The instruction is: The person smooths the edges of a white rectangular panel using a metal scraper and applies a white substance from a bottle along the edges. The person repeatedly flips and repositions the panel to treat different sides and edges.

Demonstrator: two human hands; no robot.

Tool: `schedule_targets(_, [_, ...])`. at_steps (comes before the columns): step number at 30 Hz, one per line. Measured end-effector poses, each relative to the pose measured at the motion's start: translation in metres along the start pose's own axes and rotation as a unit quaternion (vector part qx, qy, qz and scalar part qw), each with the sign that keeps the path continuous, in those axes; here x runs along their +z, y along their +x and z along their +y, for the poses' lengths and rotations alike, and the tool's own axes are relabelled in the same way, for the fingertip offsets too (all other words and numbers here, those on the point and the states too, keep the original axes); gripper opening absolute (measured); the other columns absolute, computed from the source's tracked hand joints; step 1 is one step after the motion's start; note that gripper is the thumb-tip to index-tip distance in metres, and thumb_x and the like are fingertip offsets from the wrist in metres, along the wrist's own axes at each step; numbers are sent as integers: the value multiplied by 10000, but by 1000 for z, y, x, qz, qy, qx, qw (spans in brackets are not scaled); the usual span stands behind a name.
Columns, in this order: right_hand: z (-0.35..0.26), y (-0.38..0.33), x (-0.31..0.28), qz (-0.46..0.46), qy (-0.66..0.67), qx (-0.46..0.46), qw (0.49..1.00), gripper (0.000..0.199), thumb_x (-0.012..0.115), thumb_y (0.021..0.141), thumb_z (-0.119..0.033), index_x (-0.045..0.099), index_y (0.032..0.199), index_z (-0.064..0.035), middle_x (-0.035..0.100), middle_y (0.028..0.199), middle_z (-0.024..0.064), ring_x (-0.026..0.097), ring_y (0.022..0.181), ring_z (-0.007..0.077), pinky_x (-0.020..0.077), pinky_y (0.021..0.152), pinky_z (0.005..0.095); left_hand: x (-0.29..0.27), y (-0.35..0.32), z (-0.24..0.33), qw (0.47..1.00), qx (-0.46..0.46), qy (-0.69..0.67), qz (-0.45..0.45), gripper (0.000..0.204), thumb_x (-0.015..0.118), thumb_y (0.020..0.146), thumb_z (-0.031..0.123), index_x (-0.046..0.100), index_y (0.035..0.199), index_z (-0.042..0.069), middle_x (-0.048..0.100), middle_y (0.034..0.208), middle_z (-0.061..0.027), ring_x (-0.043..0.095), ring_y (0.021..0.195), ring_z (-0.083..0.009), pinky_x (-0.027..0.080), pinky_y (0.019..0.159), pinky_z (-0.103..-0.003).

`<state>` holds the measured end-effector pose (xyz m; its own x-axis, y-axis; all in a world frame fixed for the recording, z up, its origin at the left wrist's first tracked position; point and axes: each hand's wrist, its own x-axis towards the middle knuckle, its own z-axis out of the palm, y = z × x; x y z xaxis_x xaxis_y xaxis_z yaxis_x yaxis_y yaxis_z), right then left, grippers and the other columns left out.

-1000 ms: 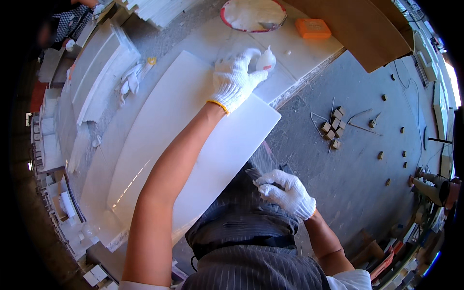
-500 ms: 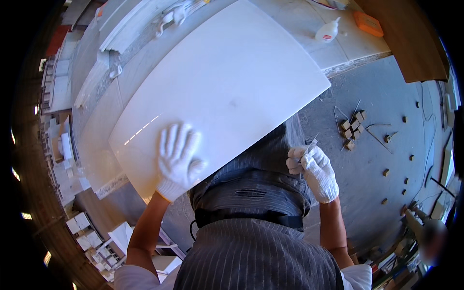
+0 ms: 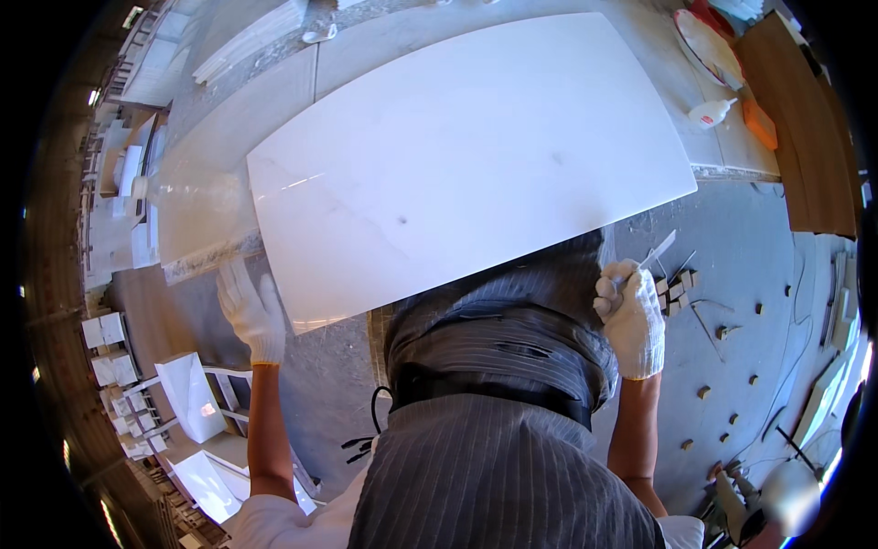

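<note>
A large white marble slab [image 3: 466, 156] lies flat on a stone work table [image 3: 274, 101] in front of me. My left hand [image 3: 249, 311], in a white glove, hangs open just off the slab's near left corner, touching nothing I can make out. My right hand [image 3: 629, 320], also gloved, is closed around a thin flat white stick [image 3: 660, 249] that points up toward the slab's near right edge. My striped apron fills the lower middle.
A white squeeze bottle [image 3: 712, 113], an orange block [image 3: 759, 123] and a round dish [image 3: 704, 46] sit on the table's far right. Small stone cubes [image 3: 675, 288] are scattered over the grey floor at right. White tile pieces [image 3: 187, 393] are stacked at lower left.
My left hand drew back from a bottle at the far side, pressed on the slab's near edge, then dropped off its left corner. My view swung so the whole slab shows.
</note>
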<state>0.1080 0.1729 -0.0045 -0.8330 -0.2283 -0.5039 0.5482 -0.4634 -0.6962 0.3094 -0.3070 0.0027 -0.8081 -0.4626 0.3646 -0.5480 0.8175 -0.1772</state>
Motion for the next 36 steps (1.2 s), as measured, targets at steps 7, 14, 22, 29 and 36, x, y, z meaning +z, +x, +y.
schedule_targets(7, [3, 13, 8, -32, 39, -33, 998, 346, 583, 989, -366, 586, 1171, -71, 559, 1071, 48, 533, 942, 145, 461, 775, 283, 2, -16, 9, 897, -256, -361, -10, 445, 531, 1010, 311, 527, 1330, 1, 564, 1317, -147, 523, 1214, -257, 393, 1040, -368])
schedule_targets(14, [8, 26, 16, -96, 40, -56, 993, 315, 594, 989, -281, 556, 1207, -57, 554, 1214, 79, 547, 1131, 235, 481, 923, 354, 26, -27, 31, 770, -344, -525, -118, 447, 474, 1038, 377, 598, 1205, -19, 625, 995, -41, 558, 873, -95, 472, 772, -263])
schedule_targets(22, [28, 44, 29, -41, -71, -116, 990, 243, 566, 1010, -236, 554, 1167, -51, 556, 1225, 86, 566, 1154, 274, 480, 969, 429, 38, -38, 44, 754, -327, -566, -70, 418, 457, 1046, 370, 612, 1076, -17, 593, 882, -17, 521, 779, -81, 454, 693, -267])
schedule_targets(29, [33, 62, 57, 52, -191, -93, 976, 230, 557, 1011, -229, 601, 1139, -43, 573, 967, -5, 540, 923, 109, 464, 857, 297, 61, -44, 60, 796, -339, -501, -7, 404, 424, 1054, 344, 599, 1072, -19, 605, 917, -68, 539, 805, -142, 465, 734, -309])
schedule_targets(36, [47, 78, 50, 32, -315, -196, 928, 204, 519, 1027, -211, 619, 1107, -52, 519, 889, -46, 448, 809, 54, 412, 746, 233, 75, -48, 64, 826, -317, -466, -1, 441, 401, 1056, 363, 542, 1221, -21, 617, 1074, -118, 585, 929, -198, 488, 821, -327])
